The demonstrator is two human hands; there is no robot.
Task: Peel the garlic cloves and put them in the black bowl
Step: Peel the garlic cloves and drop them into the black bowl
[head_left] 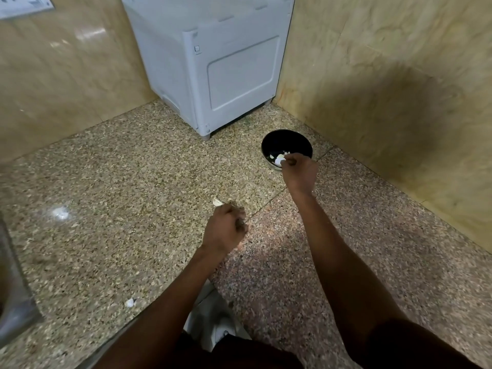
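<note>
1. Fingers first: the right hand (299,173) has its fingers curled in tight, pinching a small white garlic clove (280,159) at the tips, right over the near rim of the black bowl (271,141).
2. Left hand (225,228) is curled into a loose fist low over the speckled stone counter (119,182); a pale scrap shows at its knuckles, but whether the fingers actually pinch it, I cannot tell.
3. Biggest thing around is the grey plastic appliance (213,62), standing back in the corner where the two marbled walls meet, just behind the bowl.
4. That bowl sits on the counter near the right wall, glossy and dark inside, with a few small white garlic bits (272,156) lying at the bottom by the near side.
5. One garlic piece (217,202) lies on the counter, just beyond the left knuckles, off-white and pointed.
6. Smallest of all, a white peel scrap (130,302) rests near the counter's front edge, well apart from both hands.
</note>
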